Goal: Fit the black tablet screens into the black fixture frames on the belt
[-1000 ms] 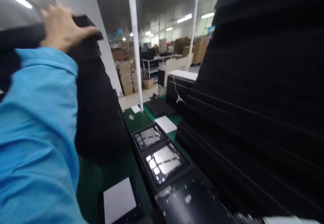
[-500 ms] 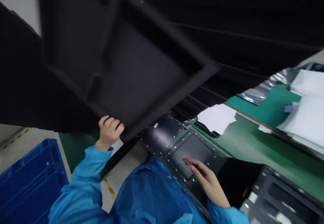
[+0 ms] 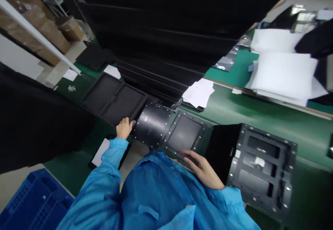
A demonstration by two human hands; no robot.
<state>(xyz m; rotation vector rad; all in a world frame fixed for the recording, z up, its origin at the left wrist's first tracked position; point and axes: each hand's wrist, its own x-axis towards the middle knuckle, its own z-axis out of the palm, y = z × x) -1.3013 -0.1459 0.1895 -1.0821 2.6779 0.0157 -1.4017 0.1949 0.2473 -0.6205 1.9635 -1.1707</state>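
My left hand (image 3: 124, 127) has its fingers curled over the near right corner of a shallow black tray (image 3: 123, 105) with a dividing rib, which lies on the green bench. A curved black panel with studded edges (image 3: 152, 122) sits just right of that hand. Beside it is a flat, framed black panel with pale fasteners (image 3: 185, 133). My right hand (image 3: 205, 171) is at the near edge of this framed panel, fingers extended and apart, holding nothing. Whether its fingertips touch the panel I cannot tell. Farther right stands a black housing with a slotted top frame (image 3: 262, 164).
Black curtains hang ahead (image 3: 166, 25) and at the left (image 3: 33, 119). White sheets (image 3: 199, 93) lie behind the panels, and a stack of white sheets (image 3: 283, 74) is on the right. A blue plastic pallet (image 3: 36, 202) stands at lower left. Cardboard boxes (image 3: 69, 27) are at upper left.
The black tray, raised and tilted in front of me before, has come down flat onto the bench with my left hand still at its corner. My right hand stays beside the framed panel.
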